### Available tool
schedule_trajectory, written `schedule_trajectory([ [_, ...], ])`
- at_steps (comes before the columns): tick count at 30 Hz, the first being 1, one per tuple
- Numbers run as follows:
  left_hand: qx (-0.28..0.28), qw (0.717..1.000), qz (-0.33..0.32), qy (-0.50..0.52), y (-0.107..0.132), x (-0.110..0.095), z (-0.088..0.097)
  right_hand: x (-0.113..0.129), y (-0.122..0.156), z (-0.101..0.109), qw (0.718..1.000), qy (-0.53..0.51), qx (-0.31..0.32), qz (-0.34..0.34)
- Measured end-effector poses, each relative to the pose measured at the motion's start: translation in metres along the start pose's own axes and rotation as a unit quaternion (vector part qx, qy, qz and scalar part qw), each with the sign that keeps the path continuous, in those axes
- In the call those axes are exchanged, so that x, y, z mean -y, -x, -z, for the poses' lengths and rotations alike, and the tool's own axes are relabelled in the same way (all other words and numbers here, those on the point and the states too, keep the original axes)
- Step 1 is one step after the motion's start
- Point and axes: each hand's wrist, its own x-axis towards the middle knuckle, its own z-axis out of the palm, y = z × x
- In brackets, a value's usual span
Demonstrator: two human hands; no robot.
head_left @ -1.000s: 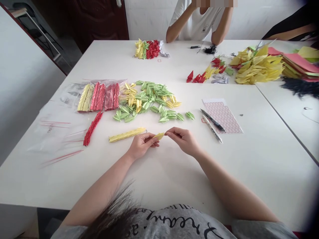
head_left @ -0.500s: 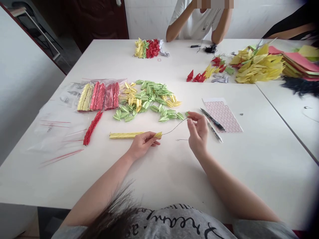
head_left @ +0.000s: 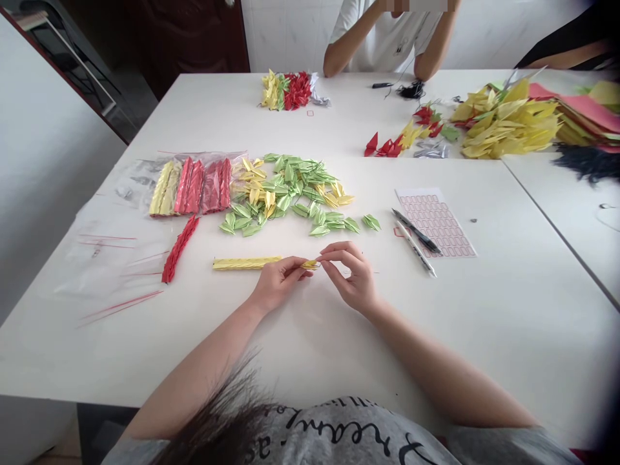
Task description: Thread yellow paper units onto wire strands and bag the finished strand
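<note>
My left hand [head_left: 279, 283] grips the right end of a long strung stack of yellow folded paper units [head_left: 246, 263], which lies level just above the table. A small yellow folded paper unit [head_left: 310, 264] sits at the stack's end, pinched between my left fingertips and my right hand [head_left: 349, 278]. A thin wire runs through this spot, but my fingers hide most of it. Beyond my hands lies a loose heap of green and yellow folded units [head_left: 285, 194].
A strung red stack [head_left: 179, 248] and bagged yellow and red stacks [head_left: 190, 187] lie left. Right are two pens [head_left: 416, 242] beside a red-printed label sheet [head_left: 436, 223]. A co-worker's arms [head_left: 378, 58] show across the white table [head_left: 436, 323], behind red and yellow units.
My right hand has come back from near the green units to the yellow unit at the stack's end. The long wire loop seen earlier is now mostly hidden.
</note>
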Motion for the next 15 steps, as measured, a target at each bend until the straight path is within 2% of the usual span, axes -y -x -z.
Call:
schedule_trajectory([
  [3,0.000,1.000,-0.004,-0.008,0.0001,0.0013,-0.0001,-0.0022,0.0020,-0.0019,1.000,0.023,-0.005,0.019],
  [10,-0.009,0.996,-0.004,-0.087,-0.0010,0.0014,0.0020,-0.0035,0.0063,-0.0062,0.989,0.089,-0.022,0.112],
  [15,-0.008,0.997,-0.005,-0.083,-0.0014,-0.0001,0.0009,-0.0023,0.0064,-0.0037,0.988,0.086,0.016,0.125],
])
